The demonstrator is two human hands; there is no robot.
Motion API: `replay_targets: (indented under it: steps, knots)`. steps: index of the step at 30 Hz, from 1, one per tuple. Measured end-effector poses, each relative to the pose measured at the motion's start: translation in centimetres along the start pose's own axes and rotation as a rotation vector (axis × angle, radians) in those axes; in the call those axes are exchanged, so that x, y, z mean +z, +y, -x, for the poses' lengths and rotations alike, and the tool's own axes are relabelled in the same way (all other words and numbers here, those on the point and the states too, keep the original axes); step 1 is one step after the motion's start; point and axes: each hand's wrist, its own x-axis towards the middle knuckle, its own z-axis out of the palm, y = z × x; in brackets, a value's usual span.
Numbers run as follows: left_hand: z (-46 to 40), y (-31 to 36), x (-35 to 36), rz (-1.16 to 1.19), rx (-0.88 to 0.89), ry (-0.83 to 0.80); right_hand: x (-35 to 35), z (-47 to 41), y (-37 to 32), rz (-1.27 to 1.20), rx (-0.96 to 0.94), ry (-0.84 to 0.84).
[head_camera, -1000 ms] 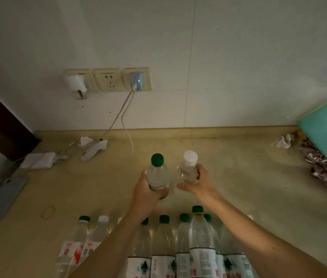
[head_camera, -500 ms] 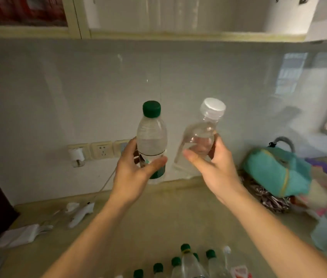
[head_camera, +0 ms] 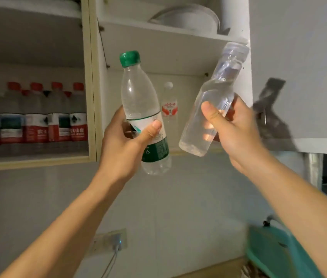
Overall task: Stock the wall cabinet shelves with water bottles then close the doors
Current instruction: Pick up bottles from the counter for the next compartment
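Note:
My left hand (head_camera: pixel 124 145) grips a green-capped water bottle (head_camera: pixel 138 101) around its label, held upright in front of the open wall cabinet (head_camera: pixel 178 43). My right hand (head_camera: pixel 232 129) grips an unlabelled clear bottle with a white cap (head_camera: pixel 210 109), tilted to the right, its cap near the cabinet's right edge. Behind them, a single white-capped bottle with a red label (head_camera: pixel 169 101) stands on the lower shelf. The left compartment holds several red-capped bottles (head_camera: pixel 36 115) in rows.
White dishes (head_camera: pixel 184 17) sit on the upper shelf. A grey cabinet door (head_camera: pixel 303 67) hangs at the right. Below are a wall socket with a plugged cable (head_camera: pixel 114 241) and a teal bag (head_camera: pixel 279 255) on the counter.
Both hands have risen from the counter with their bottles up to the open cabinet. The view has tilted upward, and the bottles on the counter have dropped out of sight.

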Motion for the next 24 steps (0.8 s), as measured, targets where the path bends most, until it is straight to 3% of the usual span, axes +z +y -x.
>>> replay_targets:
  steps: [6,17,24]
  knots:
    - [-6.5,-1.8,1.9,-0.201,-0.201,0.026,3.1,-6.5,3.9,0.162,0.137,-0.101]
    - [-10.6,-7.2,4.1,-0.35,-0.292,-0.005,4.4,-10.7,11.2,0.243,0.239,-0.4]
    - [-12.3,-9.0,5.3,-0.371,-0.382,-0.01,4.8,-12.0,13.3,0.212,0.276,-0.453]
